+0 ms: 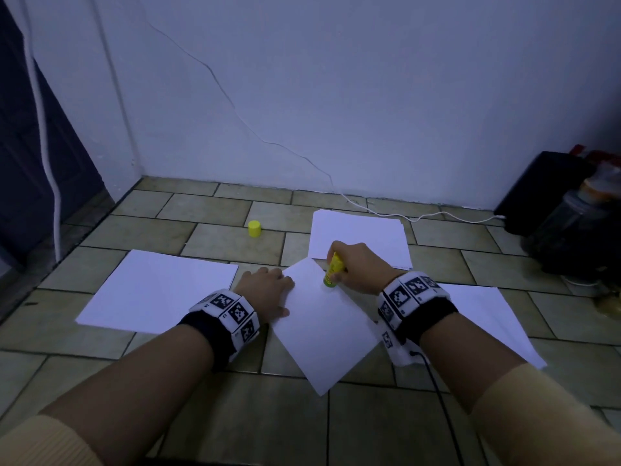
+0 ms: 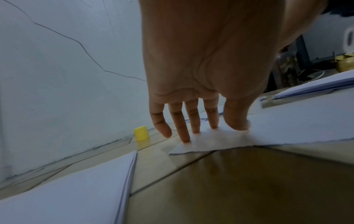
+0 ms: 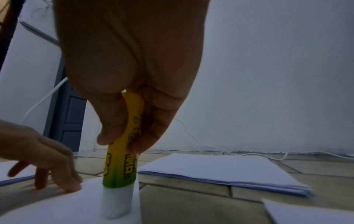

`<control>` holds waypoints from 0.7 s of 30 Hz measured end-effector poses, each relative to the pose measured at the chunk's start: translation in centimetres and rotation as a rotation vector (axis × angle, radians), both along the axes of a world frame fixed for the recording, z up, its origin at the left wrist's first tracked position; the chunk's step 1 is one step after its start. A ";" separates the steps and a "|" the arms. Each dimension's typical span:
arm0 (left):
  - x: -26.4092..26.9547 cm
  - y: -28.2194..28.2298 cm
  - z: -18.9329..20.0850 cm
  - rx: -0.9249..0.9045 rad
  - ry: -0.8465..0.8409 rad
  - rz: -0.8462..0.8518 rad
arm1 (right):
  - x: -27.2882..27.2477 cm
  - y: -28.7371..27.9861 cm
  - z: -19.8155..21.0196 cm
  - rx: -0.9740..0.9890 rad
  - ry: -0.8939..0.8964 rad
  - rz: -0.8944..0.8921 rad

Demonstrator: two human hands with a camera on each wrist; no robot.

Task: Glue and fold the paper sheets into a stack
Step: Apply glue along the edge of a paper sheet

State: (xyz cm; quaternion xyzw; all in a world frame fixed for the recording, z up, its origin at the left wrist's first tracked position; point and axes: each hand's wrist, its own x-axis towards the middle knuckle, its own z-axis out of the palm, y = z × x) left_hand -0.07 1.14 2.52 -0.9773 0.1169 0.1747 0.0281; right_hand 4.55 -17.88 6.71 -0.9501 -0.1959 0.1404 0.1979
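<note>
Seen from above, on a floor of beige-green rectangular tiles [image 1: 215, 210] against a pale wall [image 1: 336, 79]. In the middle, a single white paper sheet [image 1: 322, 331], turned at an angle, lying flat between both forearms.

Left hand [image 1: 265, 290] laid palm down on the left edge of that sheet, fingers [image 2: 184, 130] straight and spread, tips pressing the paper; nothing grasped. Right hand [image 1: 359, 267] wrapped around a yellow and green glue stick [image 1: 332, 270], thumb and fingers pinching its barrel, held nearly upright with the white glue end [image 3: 116, 203] down, touching the sheet near its far corner.

To the left, a flat stack of white paper [image 1: 158, 290], just beside the left hand. Beyond the right hand, a second stack of white paper [image 1: 359, 230], its layered edges visible from the right wrist view. To the right, partly under the right forearm, another white sheet or stack [image 1: 487, 317]; thickness unclear. Between the two far stacks, standing alone on a tile, a small yellow cylindrical cap [image 1: 254, 228].

Both wrists banded with black straps carrying black-and-white square markers [image 1: 232, 314]. Thin white cable [image 1: 403, 215] trailing along the foot of the wall toward dark objects [image 1: 551, 203] in the right corner, too dim to identify.
</note>
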 end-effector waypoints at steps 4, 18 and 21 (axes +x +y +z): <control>0.6 0.4 0.3 -0.040 0.004 0.000 | -1.7 -3.1 -0.1 -0.042 -0.005 0.059; 1.0 1.4 0.4 -0.070 0.008 -0.042 | -4.6 -7.9 -0.1 -0.150 0.023 0.134; 0.7 1.6 0.7 -0.033 0.007 -0.086 | -3.7 -9.1 0.7 -0.123 0.063 0.161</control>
